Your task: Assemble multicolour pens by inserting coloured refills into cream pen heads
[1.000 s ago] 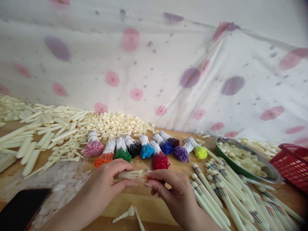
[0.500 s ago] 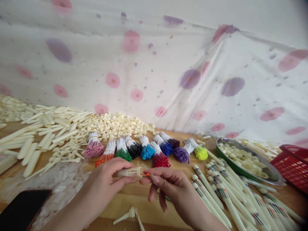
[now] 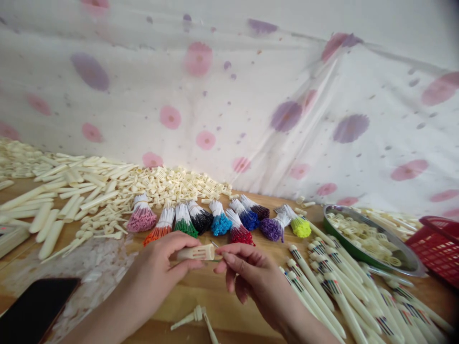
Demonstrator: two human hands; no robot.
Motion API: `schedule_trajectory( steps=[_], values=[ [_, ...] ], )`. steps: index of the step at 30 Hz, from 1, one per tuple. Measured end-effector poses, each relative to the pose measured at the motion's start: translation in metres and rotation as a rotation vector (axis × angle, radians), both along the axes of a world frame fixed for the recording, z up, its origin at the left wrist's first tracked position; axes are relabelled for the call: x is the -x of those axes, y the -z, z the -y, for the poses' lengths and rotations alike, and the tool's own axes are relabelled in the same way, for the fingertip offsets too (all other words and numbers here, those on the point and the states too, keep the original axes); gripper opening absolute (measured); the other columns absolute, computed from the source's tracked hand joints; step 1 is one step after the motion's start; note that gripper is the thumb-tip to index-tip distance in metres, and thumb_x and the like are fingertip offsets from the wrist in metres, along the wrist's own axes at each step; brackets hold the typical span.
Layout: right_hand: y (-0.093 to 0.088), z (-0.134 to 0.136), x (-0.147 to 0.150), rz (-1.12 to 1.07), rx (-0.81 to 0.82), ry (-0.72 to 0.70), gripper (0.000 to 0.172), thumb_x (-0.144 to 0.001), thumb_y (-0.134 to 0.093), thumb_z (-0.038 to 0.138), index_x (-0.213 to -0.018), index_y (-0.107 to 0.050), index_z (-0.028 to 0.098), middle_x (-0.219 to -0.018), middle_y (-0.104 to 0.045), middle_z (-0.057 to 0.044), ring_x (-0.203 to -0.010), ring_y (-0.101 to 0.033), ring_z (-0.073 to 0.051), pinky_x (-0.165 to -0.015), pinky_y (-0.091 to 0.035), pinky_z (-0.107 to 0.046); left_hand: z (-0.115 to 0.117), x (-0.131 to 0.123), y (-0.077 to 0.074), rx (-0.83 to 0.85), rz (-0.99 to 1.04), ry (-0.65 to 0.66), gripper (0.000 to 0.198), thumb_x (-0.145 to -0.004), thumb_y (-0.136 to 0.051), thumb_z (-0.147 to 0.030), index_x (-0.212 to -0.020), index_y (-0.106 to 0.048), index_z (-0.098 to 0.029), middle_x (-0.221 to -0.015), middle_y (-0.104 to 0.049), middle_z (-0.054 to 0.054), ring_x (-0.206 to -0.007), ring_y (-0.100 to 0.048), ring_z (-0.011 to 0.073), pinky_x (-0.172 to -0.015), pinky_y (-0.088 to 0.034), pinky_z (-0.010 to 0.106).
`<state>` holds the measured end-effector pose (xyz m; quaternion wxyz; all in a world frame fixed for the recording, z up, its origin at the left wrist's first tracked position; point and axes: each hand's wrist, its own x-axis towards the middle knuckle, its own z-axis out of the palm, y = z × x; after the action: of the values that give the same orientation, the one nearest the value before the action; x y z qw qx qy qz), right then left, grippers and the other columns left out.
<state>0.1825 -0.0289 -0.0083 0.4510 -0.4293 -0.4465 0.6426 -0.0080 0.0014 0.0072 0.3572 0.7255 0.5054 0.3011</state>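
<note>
My left hand (image 3: 163, 267) is closed around a cream pen barrel piece (image 3: 196, 252), held level above the wooden table (image 3: 201, 298). My right hand (image 3: 247, 274) pinches a thin refill at the barrel's slotted right end; the refill is mostly hidden by my fingers. Just behind lie bundles of coloured refills: pink (image 3: 140, 218), orange (image 3: 158, 231), green (image 3: 184, 223), black (image 3: 201, 218), blue (image 3: 219, 220) and red (image 3: 239, 231).
Heaps of cream pen parts (image 3: 89, 186) cover the left and back. Finished multicolour pens (image 3: 333, 282) lie at the right, by a green-rimmed metal dish (image 3: 362, 255) and a red basket (image 3: 439, 248). A black phone (image 3: 34, 308) lies at the lower left. A loose cream part (image 3: 193, 317) sits near the front edge.
The orange refill tip seen at the barrel's end is no longer visible. My right hand's fingers have shifted at the barrel end; both hands sit slightly higher in the picture.
</note>
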Motion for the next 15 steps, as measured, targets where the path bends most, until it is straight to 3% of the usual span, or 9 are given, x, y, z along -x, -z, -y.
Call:
schedule_trajectory(
  steps=[2,4,6,8,10,15],
  values=[
    [0.000,-0.004,-0.007,0.310,-0.178,0.051,0.024,-0.082,-0.054,0.036,-0.093,-0.062,0.015,-0.069,-0.063,-0.002,-0.049,-0.052,-0.008,-0.043,-0.038,-0.017,-0.003,0.004,0.000,0.004,0.003,-0.013,0.016,-0.071,-0.062,-0.030,-0.084,-0.066,-0.023,-0.086,-0.069,0.001,-0.082,-0.063,0.0207,-0.067,-0.050,0.027],
    [-0.003,-0.009,-0.019,0.795,-0.358,0.049,0.018,-0.085,-0.049,0.028,-0.089,-0.063,0.017,-0.069,-0.064,-0.002,-0.057,-0.057,-0.012,-0.053,-0.042,-0.023,-0.008,0.009,0.001,0.016,0.009,-0.018,0.015,-0.071,-0.062,-0.031,-0.084,-0.065,-0.023,-0.083,-0.068,0.000,-0.079,-0.062,0.0197,-0.066,-0.049,0.027],
    [-0.006,-0.012,-0.033,1.287,-0.428,-0.109,0.013,-0.081,-0.055,0.026,-0.085,-0.064,0.018,-0.074,-0.067,-0.004,-0.068,-0.061,-0.018,-0.061,-0.042,-0.027,-0.013,0.014,0.002,0.036,0.006,-0.015,0.015,-0.071,-0.063,-0.032,-0.083,-0.064,-0.022,-0.078,-0.067,-0.001,-0.076,-0.061,0.0193,-0.065,-0.048,0.027],
    [-0.006,-0.013,-0.044,1.562,-0.402,-0.321,0.022,-0.071,-0.068,0.031,-0.087,-0.065,0.016,-0.084,-0.069,-0.008,-0.076,-0.063,-0.025,-0.062,-0.043,-0.030,-0.018,0.017,0.003,0.042,0.016,0.001,0.015,-0.070,-0.065,-0.033,-0.079,-0.063,-0.021,-0.073,-0.065,-0.001,-0.075,-0.060,0.0192,-0.064,-0.047,0.027],
    [-0.003,-0.013,-0.050,1.636,-0.382,-0.442,0.033,-0.062,-0.075,0.032,-0.087,-0.066,0.013,-0.086,-0.069,-0.011,-0.078,-0.064,-0.029,-0.060,-0.043,-0.031,-0.021,0.018,0.003,0.049,0.065,0.034,0.015,-0.068,-0.067,-0.033,-0.075,-0.062,-0.020,-0.070,-0.063,-0.001,-0.072,-0.059,0.0175,-0.063,-0.046,0.026],
    [0.006,-0.014,-0.049,1.596,-0.466,-0.550,0.002,-0.069,-0.066,0.015,-0.070,-0.067,0.016,-0.075,-0.070,-0.007,-0.070,-0.065,-0.023,-0.055,-0.038,-0.026,-0.021,0.019,-0.001,0.090,0.192,0.133,0.011,-0.065,-0.067,-0.022,-0.071,-0.059,-0.019,-0.070,-0.059,-0.002,-0.071,-0.055,0.0144,-0.063,-0.043,0.023]
  ],
)
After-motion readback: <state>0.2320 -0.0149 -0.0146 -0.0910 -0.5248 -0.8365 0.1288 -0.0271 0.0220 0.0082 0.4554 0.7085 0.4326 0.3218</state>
